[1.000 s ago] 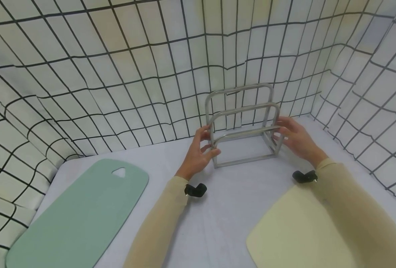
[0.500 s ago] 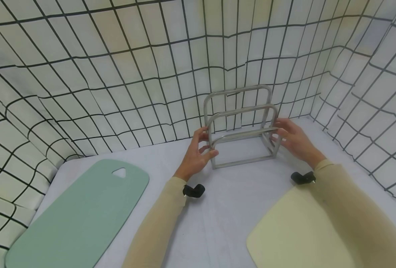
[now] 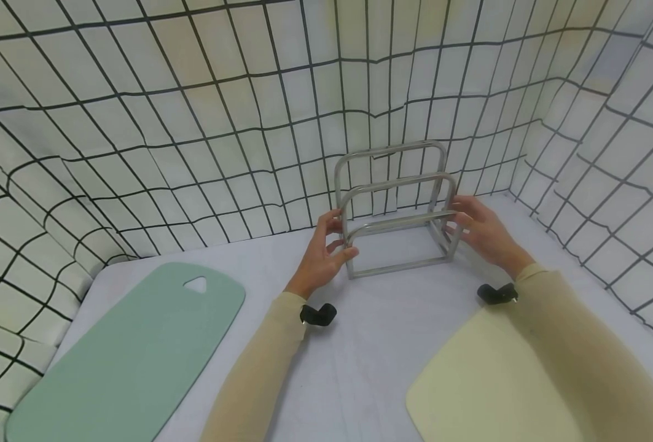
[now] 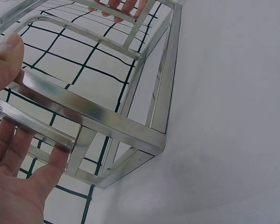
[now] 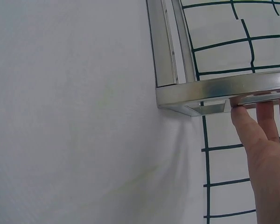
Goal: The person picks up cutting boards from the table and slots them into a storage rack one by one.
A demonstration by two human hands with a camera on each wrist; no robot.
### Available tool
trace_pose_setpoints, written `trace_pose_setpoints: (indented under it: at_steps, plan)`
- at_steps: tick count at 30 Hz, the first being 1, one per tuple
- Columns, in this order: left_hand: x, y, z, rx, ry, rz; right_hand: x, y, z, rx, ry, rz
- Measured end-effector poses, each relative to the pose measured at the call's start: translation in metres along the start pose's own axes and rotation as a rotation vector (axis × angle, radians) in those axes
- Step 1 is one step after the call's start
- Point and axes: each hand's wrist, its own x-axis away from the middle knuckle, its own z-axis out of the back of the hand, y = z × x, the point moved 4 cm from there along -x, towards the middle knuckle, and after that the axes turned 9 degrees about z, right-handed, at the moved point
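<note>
Metal rack: the rack (image 3: 400, 221) stands upright at the far side of the worktop (image 3: 365, 368), right of centre in your head view and close to the back wall of gridded cloth (image 3: 210, 147). Its three rounded hoops rise one behind another from the base bars.
Left hand: your left hand (image 3: 317, 261) grips the rack's left side, thumb on the near side. In the left wrist view, the thumb lies over one bar while your fingers curl against another behind it.
Right hand: your right hand (image 3: 486, 236) holds the rack's right side, fingers bent round the bars. The right wrist view shows fingertips (image 5: 238, 111) touching the metal from below; the thumb is out of that picture.
Green board: on your left, the green board (image 3: 127, 350) lies flat on the worktop, well apart from the rack. A small cut-out pierces its far end.
Cream board: on your right, the cream board (image 3: 481, 374) lies nearer to you than the rack, partly hidden by your right sleeve (image 3: 575, 344).
Wrists: a black piece sits at the cuff of your left sleeve (image 3: 260, 368), and another at the right cuff.
</note>
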Motion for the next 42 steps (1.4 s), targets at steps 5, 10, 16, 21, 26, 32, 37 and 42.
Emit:
trace_pose_setpoints:
  at_steps: [5, 10, 16, 21, 26, 32, 37, 42]
  plan:
    - [0.0008, -0.0009, 0.0020, 0.010, 0.005, 0.000, -0.0008, -0.0009, -0.0029, -0.011, -0.015, 0.011]
    - [0.0009, -0.0021, 0.0035, 0.014, 0.005, -0.002, -0.0019, 0.0003, -0.0042, -0.011, -0.020, 0.012]
    - [0.0012, -0.0040, 0.0052, 0.014, 0.010, 0.003, -0.0032, 0.0019, -0.0057, -0.010, -0.024, 0.006]
    - [0.0013, -0.0031, 0.0055, 0.009, 0.012, -0.002, -0.0039, 0.0034, -0.0057, -0.008, -0.020, 0.003]
    - [0.0012, -0.0022, 0.0053, -0.003, 0.010, 0.000, -0.0025, 0.0049, -0.0047, -0.007, -0.018, -0.002]
    - [0.0013, 0.0025, 0.0066, -0.010, 0.012, -0.014, -0.0038, 0.0039, -0.0038, -0.032, -0.028, 0.011]
    - [-0.0008, 0.0043, 0.0075, -0.008, 0.009, -0.023, -0.0061, 0.0027, -0.0033, -0.072, -0.024, 0.018]
    - [-0.0006, 0.0034, 0.0080, -0.007, 0.010, -0.009, -0.0066, 0.0026, -0.0047, -0.051, -0.021, 0.011]
